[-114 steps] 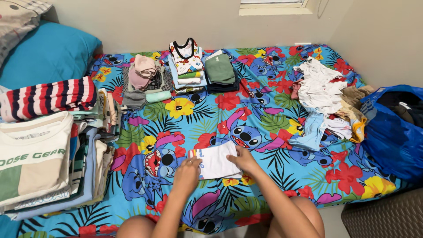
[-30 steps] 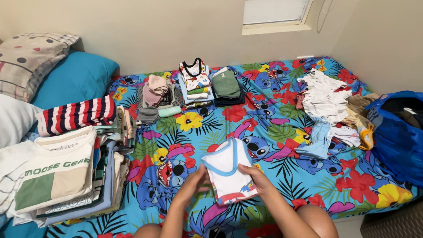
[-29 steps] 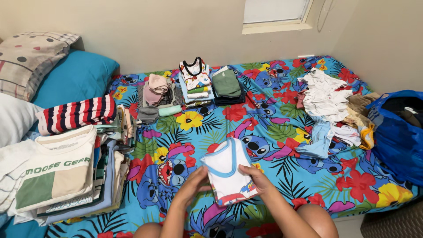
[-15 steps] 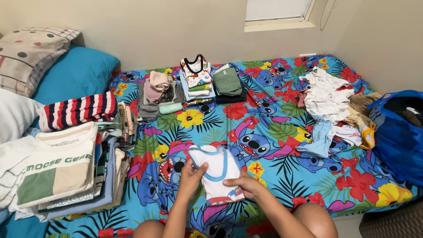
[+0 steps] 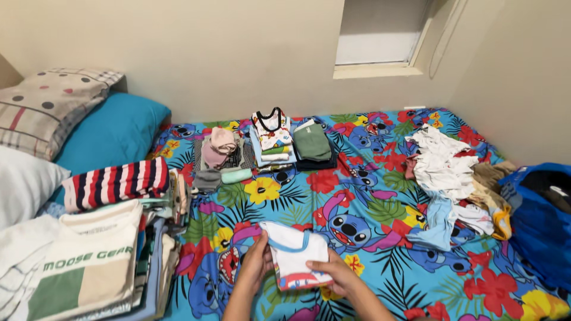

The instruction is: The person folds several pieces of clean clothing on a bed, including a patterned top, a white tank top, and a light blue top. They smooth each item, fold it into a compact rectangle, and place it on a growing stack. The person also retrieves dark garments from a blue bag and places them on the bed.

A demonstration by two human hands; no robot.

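Bed (image 5: 380,196): takes up most of the view, covered by a blue sheet with a cartoon and flower print. It serves as the folding surface, so the clothes sit sorted around an open patch at the near edge.

Pillows, far left: a teal pillow (image 5: 113,134) with a dotted, checked pillow (image 5: 56,107) leaning above it and a white one below, all pushed aside against the wall.

Blue bag (image 5: 538,223), right edge: mouth open, something dark inside; what else it holds cannot be told.

Big folded stack (image 5: 89,267), near left: flat shirts, a cream and green one on top, with a striped roll (image 5: 116,181) of red, white and navy behind it.

Loose heap (image 5: 449,172), right: unfolded white, tan and pale blue garments, within reach of the right arm.

Small stacks (image 5: 273,139) by the far wall: tiny folded pieces, with a green pile (image 5: 310,142) beside them and a pinkish bundle (image 5: 220,148) to their left.

Small white garment (image 5: 294,252), blue-trimmed neck, red and blue band at the lower hem: lies half-folded on the sheet at the near edge, between both hands.

Left hand (image 5: 257,264): fingers curled on the garment's left edge, grip pinching the cloth.

Right hand (image 5: 330,273): fingers lie flat over the lower right corner, pressing it to the sheet.
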